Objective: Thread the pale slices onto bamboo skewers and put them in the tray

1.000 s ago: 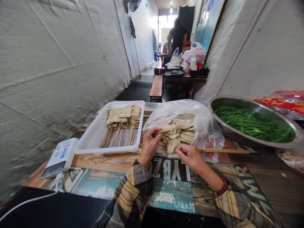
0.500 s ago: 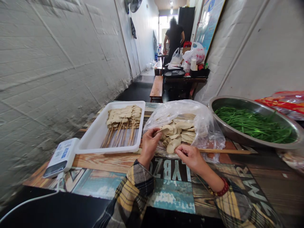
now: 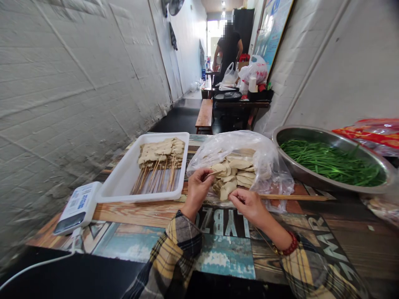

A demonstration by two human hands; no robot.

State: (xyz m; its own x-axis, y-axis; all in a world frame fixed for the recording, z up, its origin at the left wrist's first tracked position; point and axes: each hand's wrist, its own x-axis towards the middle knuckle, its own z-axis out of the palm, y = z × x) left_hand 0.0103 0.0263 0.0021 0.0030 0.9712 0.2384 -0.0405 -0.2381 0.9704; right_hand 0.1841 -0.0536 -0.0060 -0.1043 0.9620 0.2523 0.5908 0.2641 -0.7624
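My left hand is closed, thumb and fingers pinching a thin beige slice in front of an open clear plastic bag. My right hand is closed as well, around a thin wooden skewer whose lower part trails out beneath the wrist. At its fingertips is another flat beige slice; how it sits on the skewer is hidden. More loose slices fill the bag's mouth. To the left, a white tray contains skewered slices, their sticks pointing toward me.
Several bare skewers lie right of my right hand. A steel basin of green chives stands at the right, near a red package. A white device with a cable sits at the left. Farther back are a bench and a person.
The slice at my right fingertips has tilted slightly. Both hands otherwise stay nearly in place, and the whole view has shifted a little.
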